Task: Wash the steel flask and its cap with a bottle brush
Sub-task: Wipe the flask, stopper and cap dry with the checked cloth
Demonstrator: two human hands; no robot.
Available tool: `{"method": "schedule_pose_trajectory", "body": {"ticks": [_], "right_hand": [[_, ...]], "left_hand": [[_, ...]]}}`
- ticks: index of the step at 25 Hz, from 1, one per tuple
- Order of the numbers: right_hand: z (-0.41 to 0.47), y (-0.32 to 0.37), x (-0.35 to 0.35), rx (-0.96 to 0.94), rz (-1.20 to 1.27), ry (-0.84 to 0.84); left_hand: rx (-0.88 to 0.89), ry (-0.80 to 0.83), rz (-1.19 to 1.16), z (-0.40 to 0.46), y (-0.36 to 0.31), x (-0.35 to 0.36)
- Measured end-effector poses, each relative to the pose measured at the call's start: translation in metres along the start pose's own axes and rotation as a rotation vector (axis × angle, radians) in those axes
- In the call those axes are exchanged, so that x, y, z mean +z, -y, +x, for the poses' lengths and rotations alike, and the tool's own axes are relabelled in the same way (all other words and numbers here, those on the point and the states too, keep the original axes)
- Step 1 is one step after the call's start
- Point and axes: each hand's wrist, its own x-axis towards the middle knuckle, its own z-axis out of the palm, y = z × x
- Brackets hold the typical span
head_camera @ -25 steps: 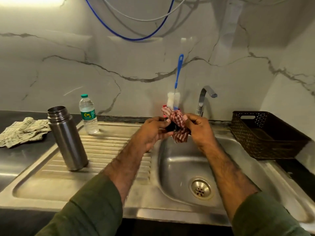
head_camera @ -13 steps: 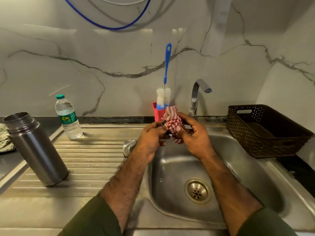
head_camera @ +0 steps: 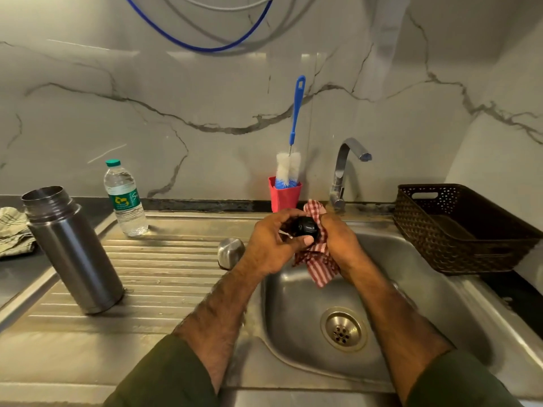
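Flask stands open on the drainboard, cup lid nearby. Left hand curls round the black cap over the sink; right hand grips a checked cloth against it. Brush parked in its holder, so probably drying now.

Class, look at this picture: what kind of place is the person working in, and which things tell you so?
Most likely a home kitchen: a steel sink with a ribbed draining board, a tap against a marble-look wall, and a bottle brush standing in a red cup.
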Motion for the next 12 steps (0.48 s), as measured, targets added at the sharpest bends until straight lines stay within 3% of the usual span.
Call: {"method": "schedule_pose_trajectory", "body": {"ticks": [1, 3, 5, 7, 10, 12], "right_hand": [[-0.001, -0.004, 0.001, -0.091, -0.057, 0.036], [-0.002, -0.008, -0.001, -0.277, -0.136, 0.108], [-0.003, -0.007, -0.003, -0.419, -0.285, 0.145], [-0.001, -0.010, -0.004, -0.518, -0.452, 0.132], [-0.002, -0.017, 0.003, -0.500, -0.379, 0.039], [-0.002, -0.016, 0.011, -0.331, -0.180, -0.017]], "left_hand": [[-0.039, -0.059, -0.025, 0.000, -0.003, 0.001], [-0.220, -0.145, -0.302, 0.003, -0.011, -0.006], [-0.420, -0.122, -0.540, 0.003, -0.014, -0.015], [-0.532, -0.050, -0.618, 0.000, -0.016, -0.016], [-0.366, -0.020, -0.612, -0.002, -0.017, -0.008], [-0.170, 0.007, -0.403, 0.000, -0.013, -0.011]]}}
